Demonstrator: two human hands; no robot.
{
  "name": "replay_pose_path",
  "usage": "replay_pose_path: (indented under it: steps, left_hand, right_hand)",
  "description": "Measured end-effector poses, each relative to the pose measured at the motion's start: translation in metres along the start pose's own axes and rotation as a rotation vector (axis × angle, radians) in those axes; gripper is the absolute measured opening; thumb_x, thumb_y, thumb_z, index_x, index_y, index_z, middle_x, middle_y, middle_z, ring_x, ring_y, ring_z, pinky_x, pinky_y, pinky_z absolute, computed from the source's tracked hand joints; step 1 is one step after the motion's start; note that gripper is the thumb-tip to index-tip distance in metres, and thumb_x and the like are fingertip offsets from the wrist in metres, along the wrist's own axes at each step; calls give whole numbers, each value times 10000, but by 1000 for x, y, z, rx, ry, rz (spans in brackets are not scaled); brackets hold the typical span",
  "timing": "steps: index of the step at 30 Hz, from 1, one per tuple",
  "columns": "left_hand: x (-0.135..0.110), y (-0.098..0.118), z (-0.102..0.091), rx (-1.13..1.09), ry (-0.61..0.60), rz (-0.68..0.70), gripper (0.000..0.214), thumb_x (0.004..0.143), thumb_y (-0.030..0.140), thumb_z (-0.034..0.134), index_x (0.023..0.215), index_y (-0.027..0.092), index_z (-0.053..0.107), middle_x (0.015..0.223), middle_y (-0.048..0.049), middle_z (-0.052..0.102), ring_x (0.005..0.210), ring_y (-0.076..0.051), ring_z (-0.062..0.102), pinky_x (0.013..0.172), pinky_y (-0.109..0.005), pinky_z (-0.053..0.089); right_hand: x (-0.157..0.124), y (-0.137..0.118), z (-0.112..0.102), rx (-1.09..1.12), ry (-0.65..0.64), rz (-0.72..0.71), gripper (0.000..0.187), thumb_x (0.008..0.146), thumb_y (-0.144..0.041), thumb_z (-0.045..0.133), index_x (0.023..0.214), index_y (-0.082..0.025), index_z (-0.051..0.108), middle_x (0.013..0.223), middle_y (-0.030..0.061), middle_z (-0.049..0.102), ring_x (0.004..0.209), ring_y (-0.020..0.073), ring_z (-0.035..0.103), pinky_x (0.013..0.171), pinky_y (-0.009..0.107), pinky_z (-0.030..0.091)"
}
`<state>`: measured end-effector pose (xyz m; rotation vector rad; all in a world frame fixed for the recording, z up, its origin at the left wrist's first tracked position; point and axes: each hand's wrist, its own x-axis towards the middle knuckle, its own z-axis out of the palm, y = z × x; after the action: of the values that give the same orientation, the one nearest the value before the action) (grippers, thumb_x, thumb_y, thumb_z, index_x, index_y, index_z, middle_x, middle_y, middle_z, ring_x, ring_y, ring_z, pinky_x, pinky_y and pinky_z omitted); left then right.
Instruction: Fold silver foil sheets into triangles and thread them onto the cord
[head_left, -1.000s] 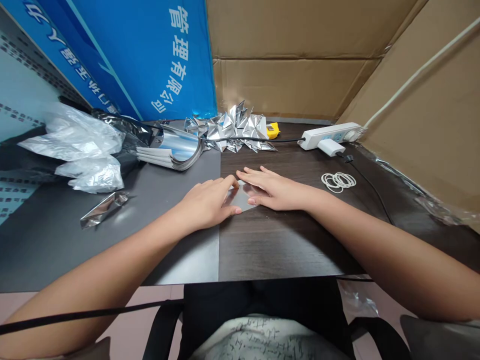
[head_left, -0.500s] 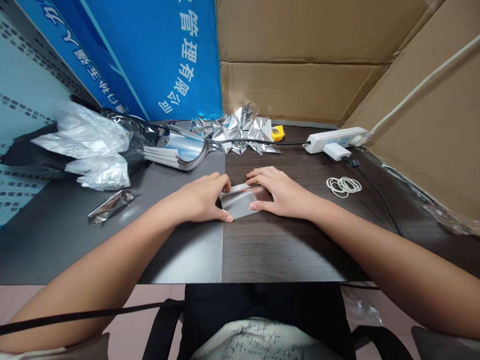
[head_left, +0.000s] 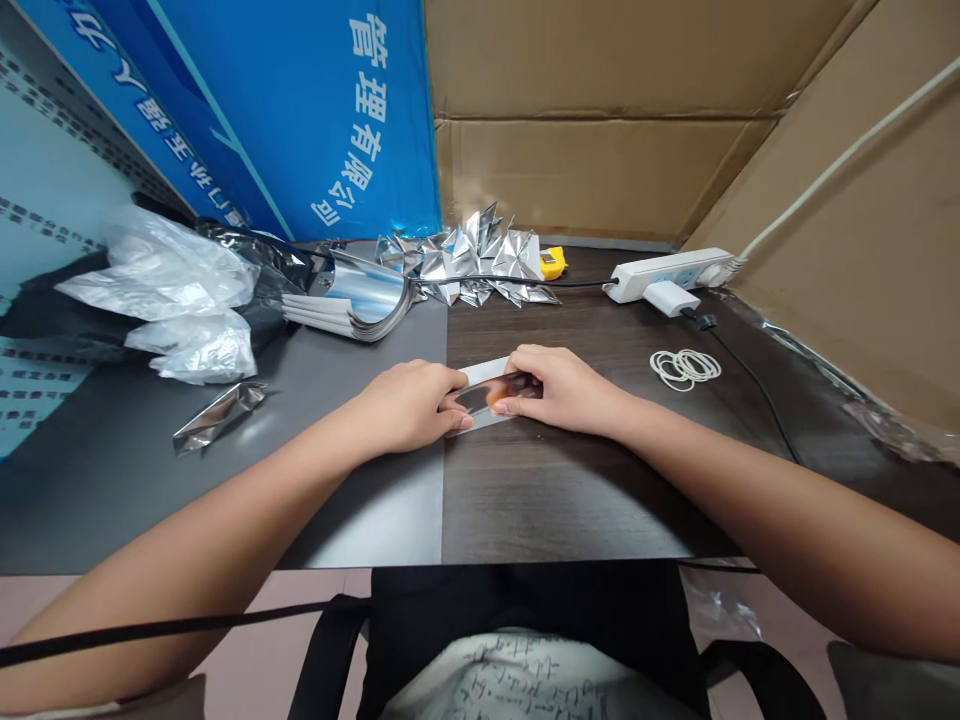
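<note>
A small silver foil sheet lies on the table at the middle of the view, its shiny face mirroring my fingers. My left hand pinches its left end between thumb and fingers. At the right end my right hand grips it the same way, thumb on the near side. A pale strip of the sheet shows beyond the fingers and another along the near edge. Left of my hands lies a narrow folded piece of foil.
Behind my hands are a stack of curved silver sheets, crumpled foil pieces and a yellow object. A power strip and white rubber bands lie right. Clear plastic bags stand left. Cardboard walls the back.
Both hands have closed in on the foil from a looser, spread hold. The sheet's middle now looks gathered or folded, with pale strips along both long sides.
</note>
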<state>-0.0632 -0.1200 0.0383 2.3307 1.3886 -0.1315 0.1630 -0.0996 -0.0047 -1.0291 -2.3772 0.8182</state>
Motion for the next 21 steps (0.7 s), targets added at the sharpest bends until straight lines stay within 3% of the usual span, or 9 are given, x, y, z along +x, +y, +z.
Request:
replay_pose_path:
  steps: [7, 10, 13, 21]
  left_hand:
    - [-5, 2, 3, 54, 34, 14, 135, 883, 342, 647, 828, 219, 649, 821, -15, 711, 723, -201, 629, 609, -277, 338]
    - [-10, -7, 14, -41, 134, 165, 42, 851, 192, 639, 888, 204, 654, 852, -1, 685, 734, -162, 612, 652, -253, 383]
    - [-14, -17, 26, -113, 261, 328, 237, 796, 31, 541, 925, 193, 655, 879, 2, 660, 771, -136, 607, 688, -224, 415]
    - [-15, -33, 39, -100, 399, 533, 321, 830, 1, 455, 1016, 171, 656, 956, -40, 647, 867, -148, 626, 754, -233, 489]
  right_hand:
    - [-4, 8, -10, -38, -22, -97, 66, 802, -157, 726, 828, -170, 667, 804, 14, 673, 720, 149, 603, 674, 257, 434]
    - [-13, 8, -5, -138, 46, -186, 100, 814, -81, 630, 809, -177, 661, 800, 24, 671, 739, 160, 604, 690, 269, 447]
    - [-24, 7, 2, -244, 129, -273, 196, 835, -41, 532, 857, -176, 672, 834, 48, 693, 804, 193, 620, 725, 299, 486]
    - [-46, -5, 6, -479, 122, -349, 234, 976, -136, 502, 1055, -129, 723, 1031, 113, 726, 932, 229, 667, 816, 354, 582]
